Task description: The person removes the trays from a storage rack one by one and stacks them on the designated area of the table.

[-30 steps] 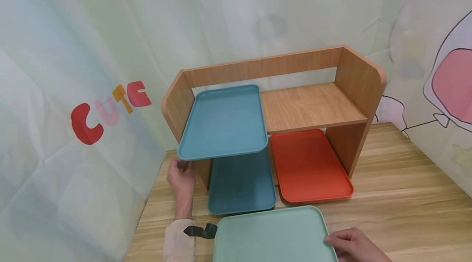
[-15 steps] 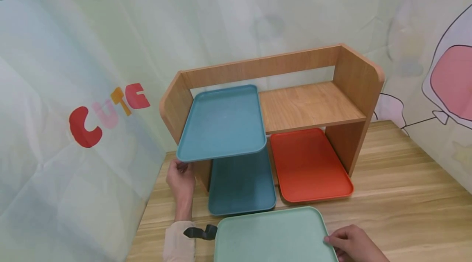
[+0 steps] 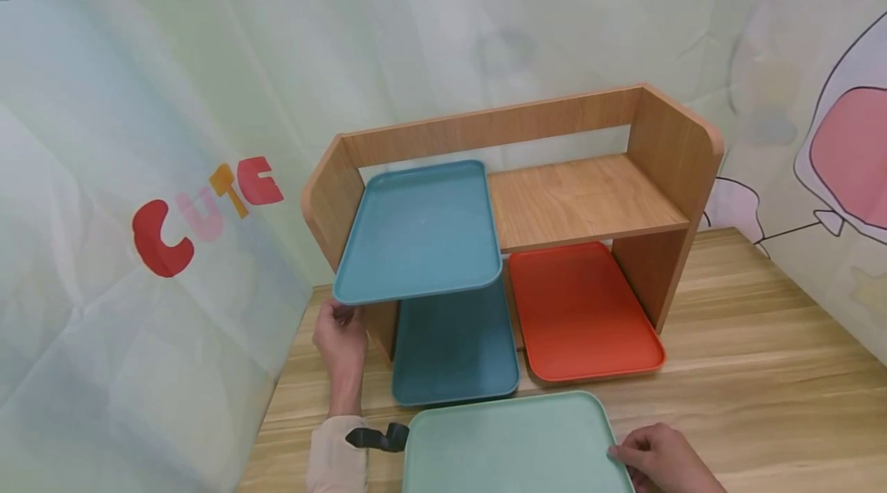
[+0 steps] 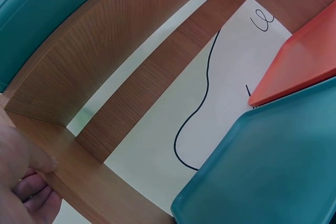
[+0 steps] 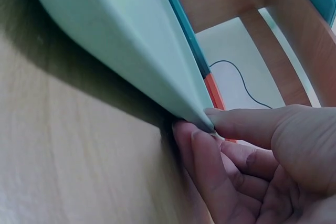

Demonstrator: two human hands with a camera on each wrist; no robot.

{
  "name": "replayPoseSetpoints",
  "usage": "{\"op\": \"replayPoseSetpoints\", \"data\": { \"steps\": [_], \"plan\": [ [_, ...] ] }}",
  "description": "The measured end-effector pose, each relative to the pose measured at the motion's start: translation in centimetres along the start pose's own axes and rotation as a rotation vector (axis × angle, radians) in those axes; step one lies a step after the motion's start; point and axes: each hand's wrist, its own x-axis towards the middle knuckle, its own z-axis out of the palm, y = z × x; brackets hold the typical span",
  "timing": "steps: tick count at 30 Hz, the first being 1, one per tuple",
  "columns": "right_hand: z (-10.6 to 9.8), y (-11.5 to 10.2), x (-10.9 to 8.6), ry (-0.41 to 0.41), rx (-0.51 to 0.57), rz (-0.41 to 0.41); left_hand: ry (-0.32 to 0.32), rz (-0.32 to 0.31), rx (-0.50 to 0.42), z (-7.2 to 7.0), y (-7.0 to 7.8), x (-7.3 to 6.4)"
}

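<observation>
My left hand (image 3: 341,339) grips the front edge of the left side panel of a wooden shelf (image 3: 589,204), below the upper board. In the left wrist view the thumb lies on the panel's inner face, with curled fingers on the outer side. A light green tray (image 3: 513,447) lies in front of the shelf, its near part out of view. My right hand (image 3: 661,458) pinches this tray's right rim. In the right wrist view the thumb is on top of the rim (image 5: 202,111) and the fingers are beneath it, over the wooden table.
One blue tray (image 3: 423,239) sits on the upper board at the left, its front overhanging. Below it, a darker blue tray (image 3: 453,347) stands in the lower left compartment. A red tray (image 3: 585,316) occupies the lower right one. Both lower trays stick out. Printed cloth (image 3: 173,362) hangs around the table.
</observation>
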Motion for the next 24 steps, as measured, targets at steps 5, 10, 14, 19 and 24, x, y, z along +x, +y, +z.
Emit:
{"op": "replayPoseSetpoints", "data": {
  "steps": [5, 10, 14, 19, 24],
  "plan": [
    [0.3, -0.4, 0.1, 0.027, -0.026, 0.065, 0.001, 0.009, 0.007, 0.0, 0.0, 0.0],
    [0.5, -0.7, 0.2, 0.049, -0.062, 0.092, 0.002, 0.016, 0.01, -0.1, 0.0, 0.0],
    [0.6, -0.9, 0.4, 0.076, -0.098, 0.123, -0.001, 0.019, 0.013, -0.1, 0.0, 0.0],
    [0.8, -1.2, 0.6, 0.09, -0.126, 0.157, -0.004, 0.012, 0.018, -0.1, 0.0, 0.0],
    [0.8, -1.3, 0.5, 0.085, -0.136, 0.149, -0.007, 0.0, 0.026, -0.1, 0.0, 0.0]
  ]
}}
